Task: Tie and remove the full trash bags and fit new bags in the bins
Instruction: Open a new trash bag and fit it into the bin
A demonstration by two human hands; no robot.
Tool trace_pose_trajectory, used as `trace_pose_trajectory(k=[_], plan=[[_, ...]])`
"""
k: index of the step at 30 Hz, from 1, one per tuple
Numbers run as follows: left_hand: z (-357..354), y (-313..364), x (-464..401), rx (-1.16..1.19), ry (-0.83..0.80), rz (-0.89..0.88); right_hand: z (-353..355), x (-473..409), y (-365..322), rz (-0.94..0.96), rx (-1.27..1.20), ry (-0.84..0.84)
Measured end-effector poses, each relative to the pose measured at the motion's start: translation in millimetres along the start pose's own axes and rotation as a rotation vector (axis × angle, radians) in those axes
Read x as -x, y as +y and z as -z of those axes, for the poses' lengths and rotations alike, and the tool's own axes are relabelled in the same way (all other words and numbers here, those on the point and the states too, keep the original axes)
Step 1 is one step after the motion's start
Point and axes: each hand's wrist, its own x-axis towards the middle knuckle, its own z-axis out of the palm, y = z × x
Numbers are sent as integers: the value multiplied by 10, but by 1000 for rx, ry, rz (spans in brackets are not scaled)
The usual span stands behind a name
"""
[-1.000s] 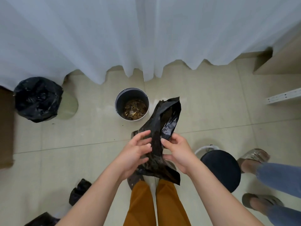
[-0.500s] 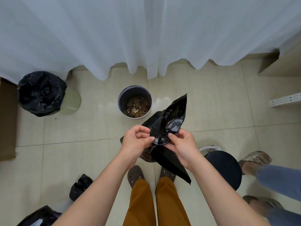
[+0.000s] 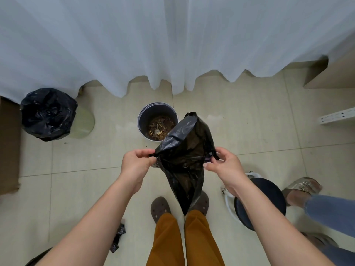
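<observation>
I hold a new black trash bag (image 3: 184,162) in front of me, its mouth pulled apart and its tail hanging down toward my feet. My left hand (image 3: 137,164) pinches the bag's left edge. My right hand (image 3: 223,164) pinches the right edge. Beyond the bag stands a small grey bin (image 3: 143,120) with no liner and brown litter at its bottom. At the far left a second bin (image 3: 84,123) carries a bulging black bag (image 3: 48,114).
White curtains (image 3: 172,45) hang along the far side. A dark round stool (image 3: 269,200) stands at my right, with another person's feet and jeans (image 3: 326,208) beside it. A brown box (image 3: 8,146) sits at the left edge. Black bag scraps (image 3: 119,237) lie bottom left.
My hands have moved apart, spreading the bag's mouth from a bunched fold into a wide opening. The bag's tail now hangs straight down.
</observation>
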Motion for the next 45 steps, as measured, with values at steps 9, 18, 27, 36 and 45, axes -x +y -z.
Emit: trace_pose_trajectory(k=[9,18,27,36,45], plan=[[43,53,-122,-404,90,-187,16,-245,-104,278,790,95],[109,164,-318,-396,212,-204,81,-425,-297,221,640,108],[224,298,-420,-163,279,-150,56,-558,-365,85,293,64],[223,413,-412,209,189,-10,-183,-599,-544,43,43,-25],[379,525,-656,249,207,-49,-394,-781,-751,130,55,-1]])
